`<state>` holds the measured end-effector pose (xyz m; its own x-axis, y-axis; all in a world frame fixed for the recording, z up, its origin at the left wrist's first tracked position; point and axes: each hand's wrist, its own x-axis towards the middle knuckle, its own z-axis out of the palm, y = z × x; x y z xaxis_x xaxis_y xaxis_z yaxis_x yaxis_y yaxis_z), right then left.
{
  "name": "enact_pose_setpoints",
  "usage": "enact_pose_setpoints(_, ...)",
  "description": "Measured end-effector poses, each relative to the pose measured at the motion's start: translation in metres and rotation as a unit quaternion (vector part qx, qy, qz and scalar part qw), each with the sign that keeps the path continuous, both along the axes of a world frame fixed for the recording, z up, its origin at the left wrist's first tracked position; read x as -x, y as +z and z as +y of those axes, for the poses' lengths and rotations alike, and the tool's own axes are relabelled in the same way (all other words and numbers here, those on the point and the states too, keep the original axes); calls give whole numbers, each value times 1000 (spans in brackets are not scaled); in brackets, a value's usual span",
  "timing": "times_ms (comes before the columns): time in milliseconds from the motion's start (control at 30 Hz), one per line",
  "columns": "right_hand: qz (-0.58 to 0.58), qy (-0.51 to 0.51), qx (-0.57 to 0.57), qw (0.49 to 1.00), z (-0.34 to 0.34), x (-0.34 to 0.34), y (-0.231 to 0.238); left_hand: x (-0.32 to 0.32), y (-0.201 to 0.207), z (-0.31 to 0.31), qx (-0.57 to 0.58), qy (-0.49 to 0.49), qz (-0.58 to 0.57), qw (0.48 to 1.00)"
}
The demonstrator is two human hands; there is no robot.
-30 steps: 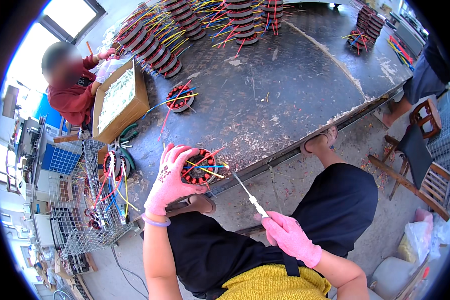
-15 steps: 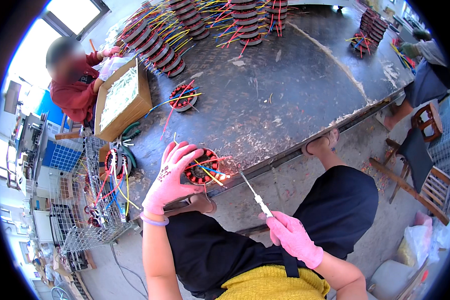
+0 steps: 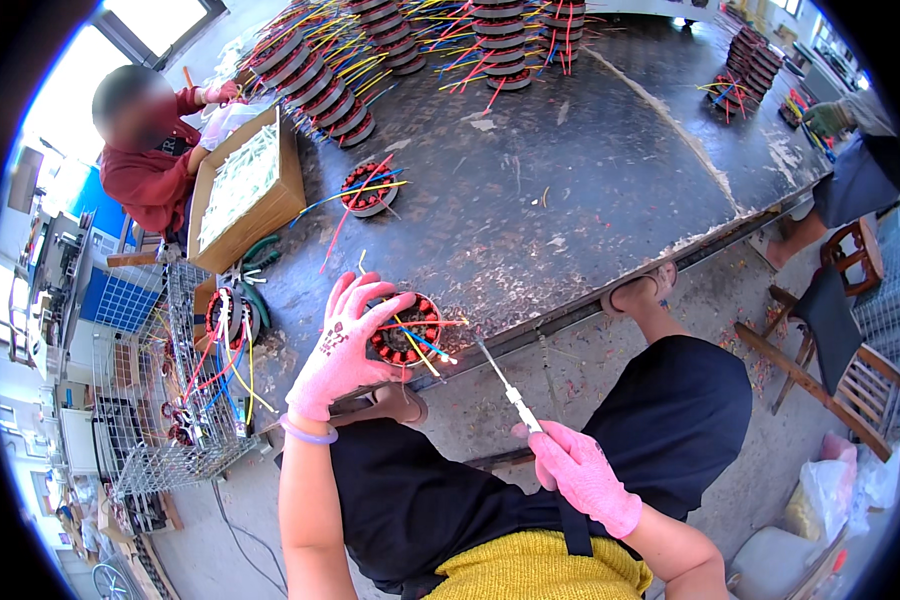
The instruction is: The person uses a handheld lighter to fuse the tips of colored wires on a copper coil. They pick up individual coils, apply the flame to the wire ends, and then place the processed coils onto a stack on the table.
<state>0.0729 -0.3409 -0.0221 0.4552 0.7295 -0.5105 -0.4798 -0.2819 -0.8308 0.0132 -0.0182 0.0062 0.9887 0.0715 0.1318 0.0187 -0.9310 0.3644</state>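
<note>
We locate the ring (image 3: 426,328) just left of the frame's centre, at the near edge of the surface (image 3: 590,190). Our left hand (image 3: 340,355) has its grip spread, thumb and fingers around the ring's left side. Our right hand (image 3: 584,468) has its grip closed on the tool (image 3: 516,400), lower centre; the tip points up-left, near the ring's wires (image 3: 420,345). We note stacks (image 3: 500,45) along the top.

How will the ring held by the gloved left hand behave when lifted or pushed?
The ring is probably heavy for its size, given its dense red windings. Its thin coloured wires splay loosely, so they may flop or snag. With it so near the edge of the table, a push outward could tip it off.
</note>
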Motion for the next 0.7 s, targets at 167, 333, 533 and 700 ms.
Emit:
enact_pose_setpoints(167, 14, -9, 0, 1000, 2, 0, 2, -1, 1, 2, 13, -7, 2, 1000)
enact_pose_setpoints(333, 10, -6, -1, 1000, 2, -1, 3, -2, 2, 2, 20, -9, 6, 1000)
enact_pose_setpoints(533, -2, 1, 21, 1000, 3, -3, 5, -1, 1, 4, 19, -10, 3, 1000)
enact_pose_setpoints(700, 48, -23, -5, 999, 2, 0, -1, -5, 0, 2, 22, -11, 4, 1000)
